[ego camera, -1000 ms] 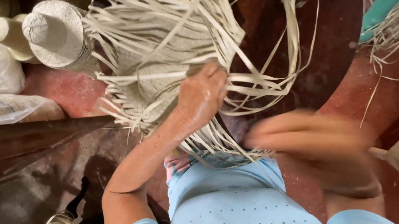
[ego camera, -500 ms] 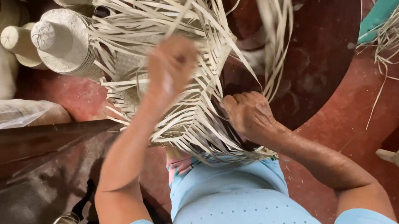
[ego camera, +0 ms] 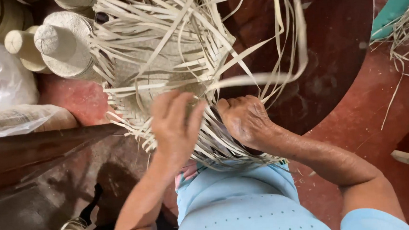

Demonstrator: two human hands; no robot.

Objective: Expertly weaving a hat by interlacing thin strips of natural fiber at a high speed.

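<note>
Straw weave [ego camera: 173,78] rests on person's lap above blue garment [ego camera: 240,208], loose pale strips fanning outward over red floor [ego camera: 353,119].

Near: left hand [ego camera: 176,124] lies fingers spread, open, on woven edge, pinning strips; blurred, so grasp uncertain. Right hand [ego camera: 245,119] curled closed around strip bundle at weave's near edge.

Judgement: light, flexible, springy; thin strips likely crease or split if bent sharply. Best held at tight woven part, not free ends.

Far: finished straw hats [ego camera: 58,48] stacked at upper left; plastic bag [ego camera: 5,81] beside them.

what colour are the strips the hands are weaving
Pale straw-cream strips, seen best in the head view, with both hands on them.
</note>
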